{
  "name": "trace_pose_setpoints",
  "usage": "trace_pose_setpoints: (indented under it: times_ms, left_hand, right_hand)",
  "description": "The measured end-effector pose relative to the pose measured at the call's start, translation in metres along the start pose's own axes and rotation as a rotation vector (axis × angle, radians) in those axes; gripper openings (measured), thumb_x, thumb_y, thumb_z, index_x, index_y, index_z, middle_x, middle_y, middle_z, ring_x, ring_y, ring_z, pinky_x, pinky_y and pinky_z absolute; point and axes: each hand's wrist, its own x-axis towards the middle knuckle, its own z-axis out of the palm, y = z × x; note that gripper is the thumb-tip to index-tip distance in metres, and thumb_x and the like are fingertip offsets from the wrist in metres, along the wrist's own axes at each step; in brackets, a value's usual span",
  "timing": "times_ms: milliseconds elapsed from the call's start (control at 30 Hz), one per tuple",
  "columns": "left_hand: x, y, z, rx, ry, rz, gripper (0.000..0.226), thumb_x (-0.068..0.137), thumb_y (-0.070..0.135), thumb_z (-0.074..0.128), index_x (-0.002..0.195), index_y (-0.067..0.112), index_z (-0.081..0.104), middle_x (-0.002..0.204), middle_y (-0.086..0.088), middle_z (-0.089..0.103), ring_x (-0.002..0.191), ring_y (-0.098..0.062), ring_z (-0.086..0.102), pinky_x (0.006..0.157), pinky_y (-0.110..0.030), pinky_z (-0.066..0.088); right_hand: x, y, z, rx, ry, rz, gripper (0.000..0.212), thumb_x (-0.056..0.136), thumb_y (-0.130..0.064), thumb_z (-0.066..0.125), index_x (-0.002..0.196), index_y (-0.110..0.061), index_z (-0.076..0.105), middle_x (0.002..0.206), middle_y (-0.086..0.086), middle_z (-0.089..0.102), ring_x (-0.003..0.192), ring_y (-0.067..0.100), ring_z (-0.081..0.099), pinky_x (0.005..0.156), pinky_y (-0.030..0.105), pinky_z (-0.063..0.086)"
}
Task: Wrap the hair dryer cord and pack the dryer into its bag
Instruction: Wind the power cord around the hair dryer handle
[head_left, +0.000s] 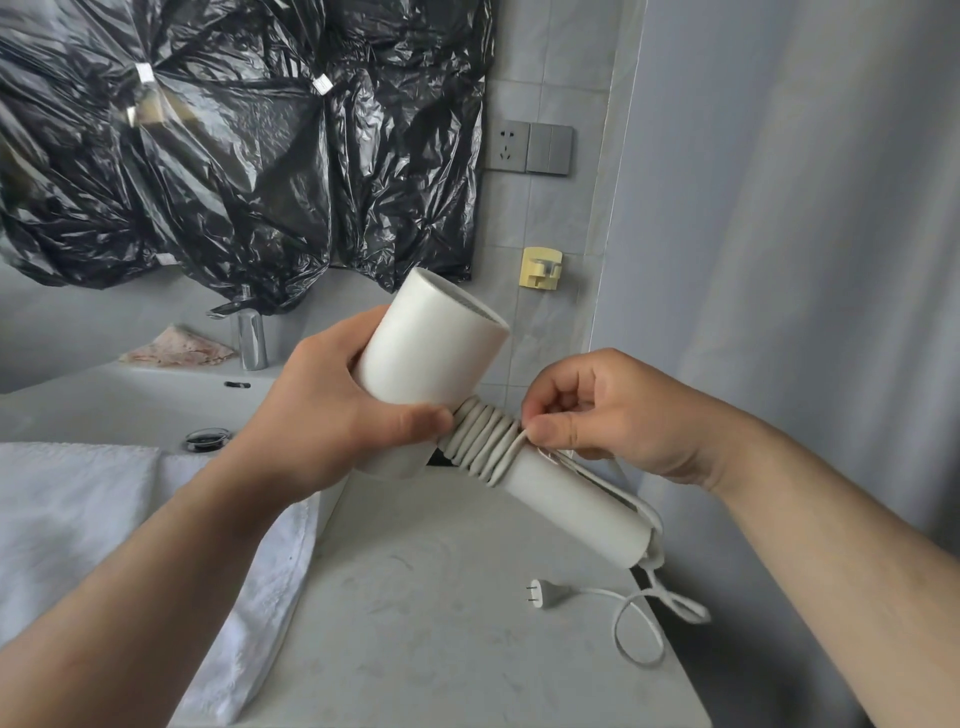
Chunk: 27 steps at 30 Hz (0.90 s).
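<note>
Head view shows the left hand (332, 410) gripping the smooth white plastic hair dryer (434, 353) by its barrel above the grey counter (415, 623); the right hand (602, 410) pinches the limp white cord (485, 441) coiled on the handle; it looks light and slippery, best held at the barrel.

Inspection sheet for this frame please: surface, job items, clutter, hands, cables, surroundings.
Surface: grey counter beside a sink.
Job's things: white hair dryer held above the counter; bag: nothing seen.
Clutter: white towel draped at left; pinkish cloth by the faucet.
Hands: left hand grips the dryer barrel; right hand pinches the cord at the handle.
Cables: cord coiled round the upper handle; loose tail and plug lie on the counter.
Surroundings: black plastic sheet on the wall, outlet, yellow hook.
</note>
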Motion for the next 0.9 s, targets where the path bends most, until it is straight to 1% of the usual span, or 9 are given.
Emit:
trace_pose_setpoints:
  times_ms: [100,167,333,567,633,667,767,833,900]
  left_hand:
    - [-0.001,-0.002,0.000,-0.106,-0.005,-0.026,0.057,0.049,0.038,0.085,0.102,0.024,0.071,0.094,-0.008,0.071,0.082,-0.017,0.065,0.069,-0.038,0.056]
    - [-0.002,-0.004,-0.001,-0.152,-0.011,-0.035,0.054,0.050,0.036,0.085,0.101,0.023,0.072,0.090,-0.004,0.071,0.082,-0.019,0.065,0.069,-0.039,0.056]
    - [-0.003,-0.009,-0.001,-0.233,-0.016,-0.061,0.052,0.049,0.032,0.085,0.099,0.021,0.073,0.089,-0.007,0.070,0.080,-0.021,0.065,0.067,-0.040,0.055]
    - [-0.004,-0.012,0.002,-0.243,0.019,-0.089,0.051,0.047,0.031,0.084,0.097,0.026,0.074,0.088,-0.005,0.071,0.079,-0.020,0.065,0.064,-0.036,0.057]
    - [-0.004,-0.013,0.004,-0.268,0.020,-0.091,0.051,0.048,0.030,0.084,0.097,0.023,0.073,0.090,-0.010,0.070,0.080,-0.023,0.065,0.066,-0.041,0.055]
    - [-0.004,-0.014,0.005,-0.292,0.018,-0.099,0.050,0.048,0.030,0.084,0.096,0.022,0.073,0.090,-0.012,0.069,0.080,-0.025,0.064,0.067,-0.042,0.054]
    - [-0.004,-0.016,0.010,-0.339,0.013,-0.121,0.048,0.047,0.030,0.084,0.093,0.023,0.073,0.087,-0.011,0.068,0.079,-0.025,0.063,0.066,-0.041,0.053]
    - [-0.004,-0.017,0.014,-0.353,0.024,-0.129,0.048,0.047,0.029,0.084,0.093,0.020,0.073,0.087,-0.012,0.068,0.078,-0.026,0.064,0.064,-0.042,0.053]
    - [-0.004,-0.020,0.017,-0.415,0.071,-0.159,0.045,0.048,0.030,0.082,0.090,0.017,0.072,0.085,-0.013,0.068,0.076,-0.028,0.063,0.061,-0.041,0.053]
  right_hand:
    - [0.001,0.003,0.002,0.127,-0.029,0.010,0.009,0.076,-0.013,0.077,0.074,-0.016,0.068,0.060,-0.005,0.060,0.049,0.004,0.049,0.043,0.015,0.037]
    - [0.001,0.005,0.002,0.214,-0.058,0.018,0.008,0.076,-0.011,0.071,0.072,-0.018,0.069,0.059,-0.005,0.060,0.049,0.005,0.049,0.044,0.016,0.035]
    - [0.003,0.011,0.006,0.371,-0.085,-0.022,0.006,0.077,-0.009,0.063,0.074,-0.013,0.067,0.062,-0.002,0.064,0.052,0.007,0.057,0.050,0.017,0.046]
    - [0.007,0.014,0.008,0.196,0.022,-0.044,0.011,0.086,-0.004,0.068,0.077,-0.011,0.066,0.062,-0.006,0.065,0.055,0.004,0.059,0.053,0.015,0.046]
    - [0.008,0.017,0.007,0.205,0.031,-0.032,0.010,0.081,-0.011,0.075,0.078,-0.013,0.065,0.065,-0.004,0.065,0.057,0.006,0.059,0.054,0.017,0.047]
    - [0.009,0.021,0.006,0.221,0.017,-0.018,0.018,0.074,-0.021,0.081,0.079,-0.015,0.065,0.068,-0.002,0.064,0.058,0.008,0.058,0.054,0.019,0.046]
    - [0.012,0.033,0.004,0.417,-0.069,0.016,0.039,0.056,-0.043,0.090,0.076,-0.021,0.065,0.076,0.002,0.060,0.059,0.011,0.056,0.054,0.021,0.047]
    - [0.013,0.044,0.007,0.552,-0.080,0.001,0.039,0.055,-0.044,0.090,0.076,-0.022,0.067,0.074,0.000,0.061,0.057,0.010,0.057,0.052,0.021,0.048]
    - [0.014,0.051,0.017,0.794,-0.043,0.015,0.031,0.058,-0.034,0.090,0.078,-0.020,0.070,0.073,0.002,0.062,0.053,0.012,0.056,0.044,0.022,0.045]
